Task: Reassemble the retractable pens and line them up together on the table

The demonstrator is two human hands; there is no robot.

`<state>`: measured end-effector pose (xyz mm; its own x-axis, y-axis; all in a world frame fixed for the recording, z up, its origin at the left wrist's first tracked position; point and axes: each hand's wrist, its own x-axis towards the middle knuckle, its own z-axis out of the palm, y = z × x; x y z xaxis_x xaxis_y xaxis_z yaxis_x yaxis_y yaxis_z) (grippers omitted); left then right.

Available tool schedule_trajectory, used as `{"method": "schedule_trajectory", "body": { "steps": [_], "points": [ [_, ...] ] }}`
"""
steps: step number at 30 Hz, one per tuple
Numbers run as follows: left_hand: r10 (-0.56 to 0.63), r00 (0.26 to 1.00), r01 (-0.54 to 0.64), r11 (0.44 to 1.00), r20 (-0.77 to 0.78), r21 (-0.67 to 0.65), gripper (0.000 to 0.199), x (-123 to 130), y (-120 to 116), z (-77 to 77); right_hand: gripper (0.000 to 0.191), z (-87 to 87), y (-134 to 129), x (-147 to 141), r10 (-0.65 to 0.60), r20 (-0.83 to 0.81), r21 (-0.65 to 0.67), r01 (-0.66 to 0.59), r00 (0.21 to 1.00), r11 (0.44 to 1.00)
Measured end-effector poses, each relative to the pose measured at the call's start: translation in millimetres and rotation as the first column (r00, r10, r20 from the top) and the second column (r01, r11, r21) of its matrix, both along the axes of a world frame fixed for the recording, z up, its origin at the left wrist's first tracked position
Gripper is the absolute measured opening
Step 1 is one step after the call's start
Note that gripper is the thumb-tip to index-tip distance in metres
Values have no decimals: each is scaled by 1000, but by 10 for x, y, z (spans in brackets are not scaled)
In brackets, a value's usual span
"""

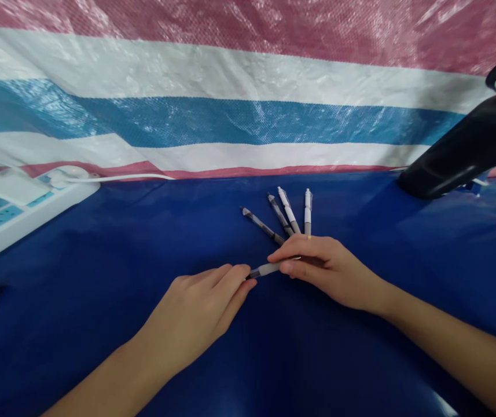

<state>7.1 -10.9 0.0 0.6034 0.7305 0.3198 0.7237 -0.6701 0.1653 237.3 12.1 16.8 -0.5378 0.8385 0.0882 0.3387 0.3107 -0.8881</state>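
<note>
Your two hands [265, 278] meet over the dark blue plastic sheet [143, 231], with a slim retractable pen [267, 269] held across the gap between them. Your right hand [330, 272] is closed on the pen's pale barrel, pinching it between thumb and forefinger, which seems to give the firmer hold. The fingers of your left hand [191, 313] are together around the dark tip end, though you cannot tell from this view whether they clamp it or only steady it. Holding the pen at both ends appears to keep it level and under control.

Just beyond your right fingers lie four more pens [280, 214] in a loose fan, two mostly dark and two mostly white. Their near ends draw together by your hand while their far ends spread apart, probably so that each stays separate and within easy reach.

Off to your left, a white power strip [26, 231] carries a white plug adapter [11, 186] and its cable [121, 178]. A black plastic object [456, 150] leans in at the right, in front of a striped woven tarp [230, 121].
</note>
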Motion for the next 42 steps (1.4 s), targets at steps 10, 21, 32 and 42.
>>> {"method": "schedule_trajectory", "body": {
  "steps": [10,21,32,42],
  "points": [
    [-83,997,82,991,7,106,21,-22,9,-52,13,-12,-65,-13,33,101,208,-53,994,977],
    [-100,993,106,990,-64,97,20,-26,16,-57,13,-95,-92,-19,108,247,307,-183,963,934],
    [-118,993,120,988,-26,94,18,-26,19,-23,33,-109,-99,-2,51,464,420,-270,884,867],
    [-97,995,100,991,-38,94,20,-20,33,-21,27,-109,-72,12,42,505,401,-278,862,873]
  ]
}}
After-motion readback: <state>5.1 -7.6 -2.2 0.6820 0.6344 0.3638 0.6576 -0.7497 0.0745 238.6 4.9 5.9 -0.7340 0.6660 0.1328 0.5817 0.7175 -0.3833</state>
